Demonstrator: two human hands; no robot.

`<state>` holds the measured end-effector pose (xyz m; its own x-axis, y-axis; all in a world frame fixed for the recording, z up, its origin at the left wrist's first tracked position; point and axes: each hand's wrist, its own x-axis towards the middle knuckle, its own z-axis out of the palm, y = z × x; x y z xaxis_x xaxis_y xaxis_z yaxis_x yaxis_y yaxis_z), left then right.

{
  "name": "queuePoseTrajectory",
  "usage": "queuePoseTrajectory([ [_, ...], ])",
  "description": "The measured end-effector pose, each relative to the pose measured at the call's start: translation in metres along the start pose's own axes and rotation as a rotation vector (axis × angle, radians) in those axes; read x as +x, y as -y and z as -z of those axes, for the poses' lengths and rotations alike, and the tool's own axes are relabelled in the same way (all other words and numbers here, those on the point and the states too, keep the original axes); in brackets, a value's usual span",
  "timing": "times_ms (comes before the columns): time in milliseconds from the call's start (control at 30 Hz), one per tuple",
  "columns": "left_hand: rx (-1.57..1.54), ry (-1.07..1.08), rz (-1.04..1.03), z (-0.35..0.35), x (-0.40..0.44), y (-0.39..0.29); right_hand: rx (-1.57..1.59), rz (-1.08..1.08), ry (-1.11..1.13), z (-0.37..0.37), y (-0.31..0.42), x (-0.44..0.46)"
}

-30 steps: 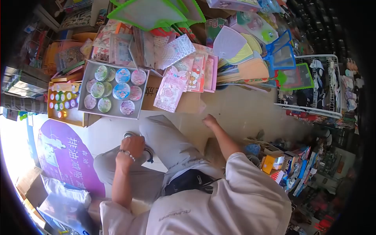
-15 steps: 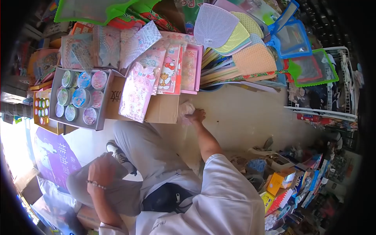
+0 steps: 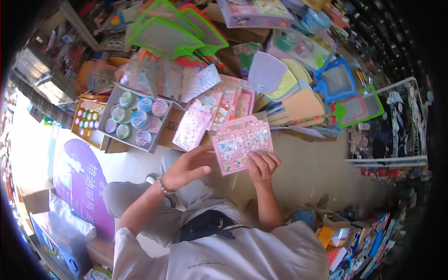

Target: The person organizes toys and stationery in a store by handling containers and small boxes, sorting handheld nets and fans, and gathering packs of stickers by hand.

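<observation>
In front of me is a flat pink pack [image 3: 233, 148], shaped like a handbag with a cut-out handle and covered in small stickers or gems. My right hand [image 3: 263, 165] grips its lower right edge, thumb on the front face. At the pack's left side, my left hand [image 3: 192, 169] has its thumb spread away from the fingers. Its fingertips reach the left edge, and I cannot tell whether they touch it. Just beyond, pink patterned packs [image 3: 193, 123] lean in a cardboard box [image 3: 170, 127].
A grey box [image 3: 108, 126] of round tins stands left of the pink packs, beside a smaller yellow box [image 3: 88, 119]. Hand fans [image 3: 268, 72] and green-edged fly swatters [image 3: 165, 37] spread beyond. At right is a white wire rack [image 3: 387, 162]; boxed goods [image 3: 338, 235] lie lower right.
My right hand has come up from beside the cardboard box, and the pink pack is now in front of me. My left hand has moved from over my knee to the pack. The view has shifted.
</observation>
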<state>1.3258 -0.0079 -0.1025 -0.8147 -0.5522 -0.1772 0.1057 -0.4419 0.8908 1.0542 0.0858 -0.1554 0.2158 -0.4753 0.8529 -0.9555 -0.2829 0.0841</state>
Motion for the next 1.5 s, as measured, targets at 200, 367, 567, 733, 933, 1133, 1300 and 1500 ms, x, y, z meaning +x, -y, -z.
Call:
queuePoseTrajectory([
  [200,0.269,-0.342,-0.071,0.032,-0.001,0.025,0.235,0.131,0.071,-0.034,0.044,0.040],
  [367,1.209,-0.639,0.161,0.081,-0.044,0.036,0.450,0.038,0.719,-0.070,0.028,-0.003],
  [567,1.030,-1.070,0.060,0.094,-0.093,-0.004,0.453,-0.398,0.710,-0.102,0.024,0.009],
  [733,0.895,-1.054,0.047,0.085,-0.095,-0.006,0.865,-1.316,0.931,-0.153,0.074,-0.004],
  [933,0.798,-0.988,0.019,0.096,-0.086,0.020,1.204,-1.639,0.568,-0.175,0.095,-0.028],
  [1133,0.268,-0.926,0.061,0.099,-0.080,0.045,1.041,-1.285,0.333,-0.119,0.073,-0.028],
  [1300,-0.274,-0.685,-0.047,0.081,-0.058,0.088,0.926,-1.297,0.617,-0.064,0.055,-0.053],
  [1500,-0.191,-0.558,-0.018,0.063,-0.036,0.098,1.220,-1.232,0.649,-0.075,0.080,-0.043],
])
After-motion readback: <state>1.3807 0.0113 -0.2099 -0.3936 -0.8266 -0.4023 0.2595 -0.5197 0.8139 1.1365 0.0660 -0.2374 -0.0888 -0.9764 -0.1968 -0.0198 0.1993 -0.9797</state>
